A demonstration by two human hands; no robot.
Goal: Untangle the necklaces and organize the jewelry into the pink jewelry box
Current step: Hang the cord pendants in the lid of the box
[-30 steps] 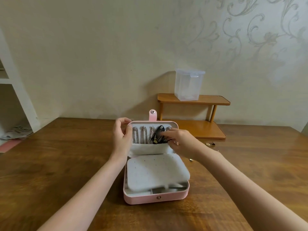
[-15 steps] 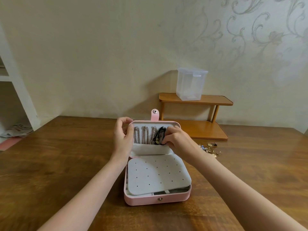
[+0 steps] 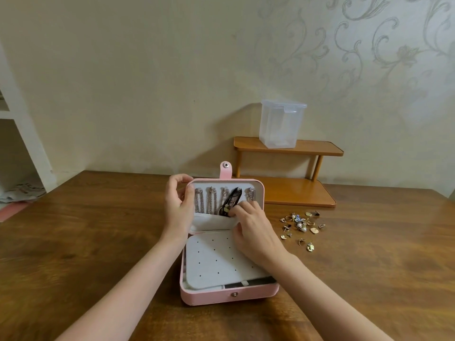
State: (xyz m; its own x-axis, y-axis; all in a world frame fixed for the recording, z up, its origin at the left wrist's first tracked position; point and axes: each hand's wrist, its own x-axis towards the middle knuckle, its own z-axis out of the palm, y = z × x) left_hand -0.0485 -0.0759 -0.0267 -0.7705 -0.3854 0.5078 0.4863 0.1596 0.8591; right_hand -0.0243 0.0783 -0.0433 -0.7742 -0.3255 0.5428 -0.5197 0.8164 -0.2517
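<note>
The pink leatherette jewelry box (image 3: 209, 297) lay open near the middle of the brown wooden desk (image 3: 86, 242), its lid (image 3: 258, 190) upright. The left hand (image 3: 177, 205) gripped the lid's left edge, thumb inside and fingers curled over the top corner. The right hand (image 3: 256, 232) rested over the lid's white fabric pocket (image 3: 211, 222), its fingertips curled and pinching the lower end of one black necklace (image 3: 231, 201) at the pocket's edge. At least four silver chains (image 3: 205, 200) hung in the lid. One white perforated earring panel (image 3: 214, 262) covered the base. A scattered cluster of small gold earrings and rings (image 3: 300, 226), too small to count, lay on the desk right of the box. One clear plastic container (image 3: 282, 124) stood on a two-tier wooden shelf (image 3: 315, 147).
</note>
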